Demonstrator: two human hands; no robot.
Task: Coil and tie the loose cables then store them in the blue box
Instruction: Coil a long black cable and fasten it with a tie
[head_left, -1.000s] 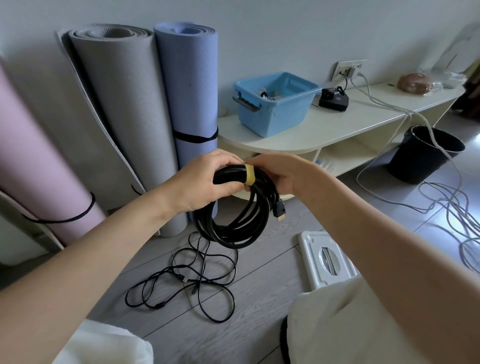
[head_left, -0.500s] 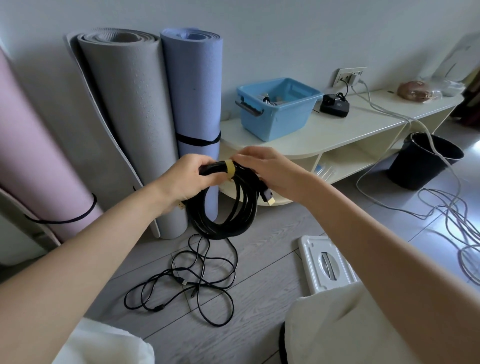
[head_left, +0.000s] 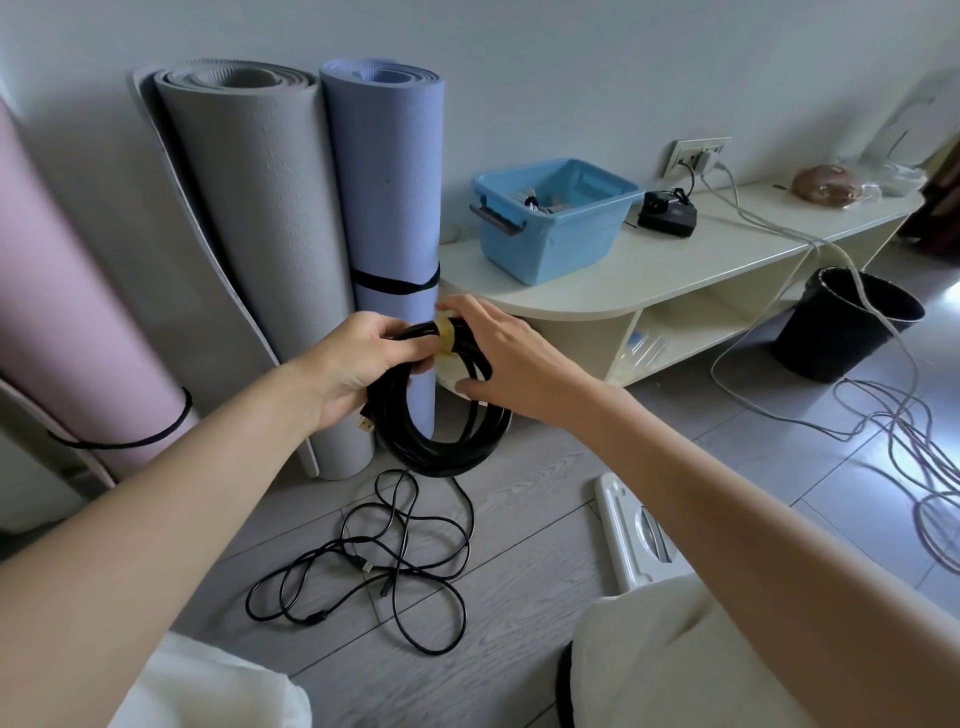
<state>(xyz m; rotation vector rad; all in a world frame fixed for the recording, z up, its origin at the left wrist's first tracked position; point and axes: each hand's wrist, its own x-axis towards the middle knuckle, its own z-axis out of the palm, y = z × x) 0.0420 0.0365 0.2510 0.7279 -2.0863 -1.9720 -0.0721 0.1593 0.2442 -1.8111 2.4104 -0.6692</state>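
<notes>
The coiled cable (head_left: 441, 441) is black, and the tie (head_left: 445, 332) wrapped round it is yellow. One plug (head_left: 367, 425) on it has a gold tip. The loose cable (head_left: 384, 561) on the floor is black too — thin and all black. The box (head_left: 550, 228) is light blue with a dark grey handle (head_left: 496, 221). The counter (head_left: 691, 270) is cream. Three rolled mats stand by the wall: a pink mat (head_left: 67, 312), a grey mat (head_left: 260, 218) and a pale purple-blue mat (head_left: 384, 182) with a black band (head_left: 392, 283). The floor (head_left: 519, 519) is grey with wood lines. The bin (head_left: 844, 322) is black — the cords (head_left: 904, 426) near it are light grey. The wall (head_left: 519, 62) is pale grey-white.
</notes>
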